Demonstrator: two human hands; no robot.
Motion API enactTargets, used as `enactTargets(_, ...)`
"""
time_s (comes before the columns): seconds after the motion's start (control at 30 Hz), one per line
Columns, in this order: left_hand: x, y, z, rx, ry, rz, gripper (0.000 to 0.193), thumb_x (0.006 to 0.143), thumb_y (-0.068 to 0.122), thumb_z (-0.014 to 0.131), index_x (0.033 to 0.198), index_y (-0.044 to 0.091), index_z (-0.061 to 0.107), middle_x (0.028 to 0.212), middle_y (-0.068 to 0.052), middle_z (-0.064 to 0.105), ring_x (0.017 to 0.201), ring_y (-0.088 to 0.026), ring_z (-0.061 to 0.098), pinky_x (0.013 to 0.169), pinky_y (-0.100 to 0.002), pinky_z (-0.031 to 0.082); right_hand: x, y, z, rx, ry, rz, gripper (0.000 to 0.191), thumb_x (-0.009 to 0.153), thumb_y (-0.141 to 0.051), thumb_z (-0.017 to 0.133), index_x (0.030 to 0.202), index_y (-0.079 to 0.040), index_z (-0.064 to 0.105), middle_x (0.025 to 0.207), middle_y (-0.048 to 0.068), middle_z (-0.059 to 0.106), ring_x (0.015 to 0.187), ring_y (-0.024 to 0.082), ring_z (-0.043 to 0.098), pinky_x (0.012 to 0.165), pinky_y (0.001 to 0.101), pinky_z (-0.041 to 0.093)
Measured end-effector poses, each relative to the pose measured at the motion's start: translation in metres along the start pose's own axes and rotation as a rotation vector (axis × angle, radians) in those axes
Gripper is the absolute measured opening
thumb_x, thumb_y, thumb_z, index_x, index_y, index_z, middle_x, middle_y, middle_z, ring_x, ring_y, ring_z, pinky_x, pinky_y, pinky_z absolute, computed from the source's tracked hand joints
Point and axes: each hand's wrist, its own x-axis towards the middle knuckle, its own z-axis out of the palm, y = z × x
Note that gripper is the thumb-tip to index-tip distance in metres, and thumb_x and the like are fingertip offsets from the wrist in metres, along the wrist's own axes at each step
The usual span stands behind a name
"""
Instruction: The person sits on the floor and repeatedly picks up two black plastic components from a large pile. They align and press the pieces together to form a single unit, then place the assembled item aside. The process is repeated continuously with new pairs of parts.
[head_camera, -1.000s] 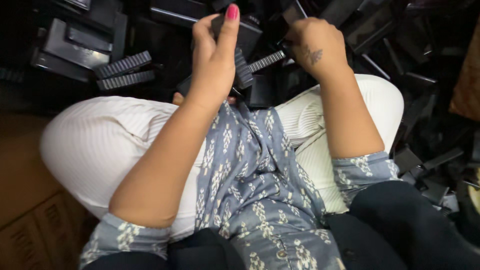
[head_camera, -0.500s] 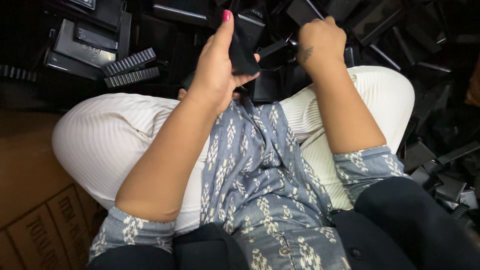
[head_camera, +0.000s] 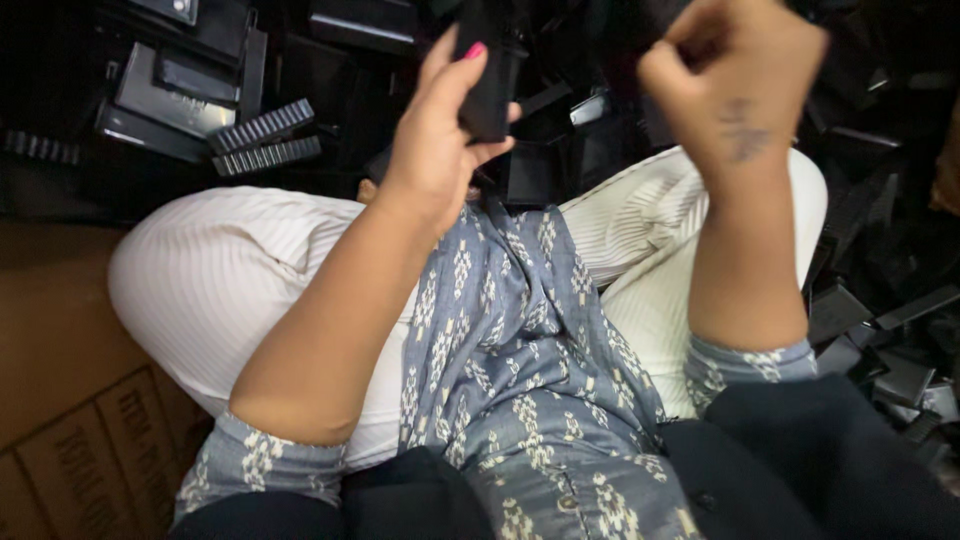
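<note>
Two hands work over a pile of black plastic parts (head_camera: 200, 90): left hand (head_camera: 435, 150) grips a flat black plastic piece (head_camera: 488, 75), right hand (head_camera: 735, 85) clenched (contents hidden), best kept steady and close

Ribbed black strips (head_camera: 262, 140), cardboard box (head_camera: 60, 400)

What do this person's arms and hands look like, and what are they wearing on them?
Both forearms are bare. Short blue-grey sleeves with a pale woven motif end near the elbows. The left hand has bright pink nail polish. The right hand bears a small dark tattoo on its back.
</note>
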Motion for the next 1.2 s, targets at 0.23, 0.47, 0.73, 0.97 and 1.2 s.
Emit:
enactTargets(0.23,-0.005,-0.004,0.006,-0.113,-0.107,-0.059,0.036,0.101,0.042,0.058,0.122,0.012,0.064,0.107,-0.005,0.071,0.095,-0.018,0.068,0.082,-0.037,0.055,0.007,-0.024,-0.018,0.918,-0.158,0.260,0.025,0.093,0.011,0.068,0.117,0.005,0.064,0.103,0.012,0.071,0.083,0.016,0.071,0.075,0.0299,0.064)
enactTargets(0.47,-0.018,0.015,0.009,-0.133,-0.174,-0.042,0.042,0.101,0.044,0.058,0.117,0.006,0.065,0.109,-0.006,0.070,0.098,-0.017,0.066,0.084,-0.036,0.054,0.008,-0.015,-0.013,0.870,-0.237,0.143,0.022,0.103,0.010,0.078,0.118,0.006,0.064,0.109,0.011,0.068,0.094,0.018,0.071,0.084,0.0298,0.063)
enactTargets(0.73,-0.020,0.017,0.016,-0.193,-0.208,-0.102,0.044,0.101,0.044,0.056,0.118,0.005,0.065,0.109,-0.008,0.071,0.100,-0.018,0.067,0.085,-0.036,0.055,0.002,-0.020,-0.007,0.940,-0.179,0.147,0.026,0.101,-0.001,0.084,0.120,0.005,0.067,0.111,0.009,0.070,0.095,0.015,0.067,0.084,0.0274,0.057)
enactTargets(0.97,-0.022,0.018,0.015,-0.240,-0.233,-0.075,0.039,0.104,0.040,0.056,0.121,0.006,0.064,0.112,-0.007,0.070,0.103,-0.018,0.066,0.088,-0.038,0.055,0.002,-0.012,-0.006,1.025,-0.118,0.185,0.024,0.103,-0.004,0.083,0.117,0.007,0.067,0.103,0.010,0.069,0.084,0.016,0.066,0.074,0.0302,0.057)
enactTargets(1.2,-0.025,0.016,0.017,-0.242,-0.236,-0.055,0.039,0.106,0.041,0.054,0.127,0.009,0.061,0.115,-0.007,0.070,0.105,-0.019,0.066,0.091,-0.036,0.054,0.004,-0.012,-0.002,0.996,-0.160,0.129,0.020,0.110,-0.003,0.079,0.122,0.006,0.066,0.105,0.012,0.071,0.089,0.017,0.072,0.080,0.0298,0.061)
